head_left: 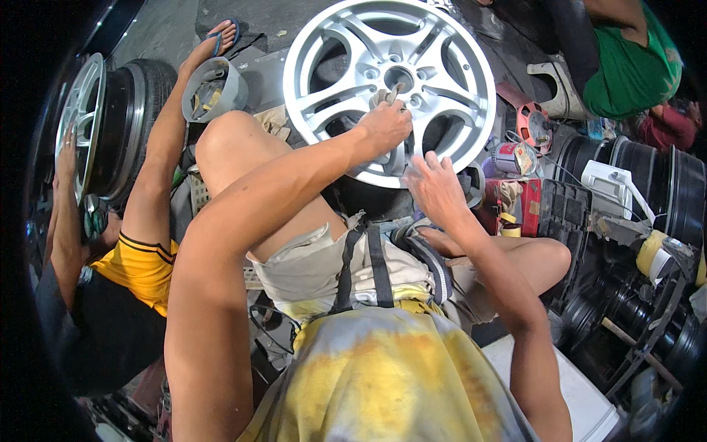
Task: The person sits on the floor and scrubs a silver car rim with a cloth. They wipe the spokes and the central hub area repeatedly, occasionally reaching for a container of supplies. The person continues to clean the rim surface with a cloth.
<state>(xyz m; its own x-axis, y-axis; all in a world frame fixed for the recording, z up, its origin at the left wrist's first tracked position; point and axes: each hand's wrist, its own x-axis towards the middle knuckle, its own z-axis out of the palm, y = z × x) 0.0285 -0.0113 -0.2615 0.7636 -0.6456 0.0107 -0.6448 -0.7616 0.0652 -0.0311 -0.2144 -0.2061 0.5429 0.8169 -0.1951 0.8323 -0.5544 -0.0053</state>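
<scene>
A silver alloy wheel rim (pixel 300 81) with paired spokes lies tilted in front of me, its face up. My left hand (pixel 387 127) is closed at the rim's centre, just below the hub hole. Between its fingers shows a small grey-brown folded piece (pixel 381 97), which looks like sandpaper or cloth; I cannot tell which. By the rim's near edge is my right hand (pixel 436 188), slightly blurred, its fingers apart and holding nothing. Whether its fingertips touch the rim cannot be made out.
On the left a person in yellow shorts (pixel 140 272) handles another silver wheel (pixel 82 110) beside a tyre. A translucent bucket (pixel 234 92) stands between us. To the right are a purple can (pixel 514 158), a red box (pixel 529 210), a white chair (pixel 563 88) and stacked dark rims (pixel 681 191).
</scene>
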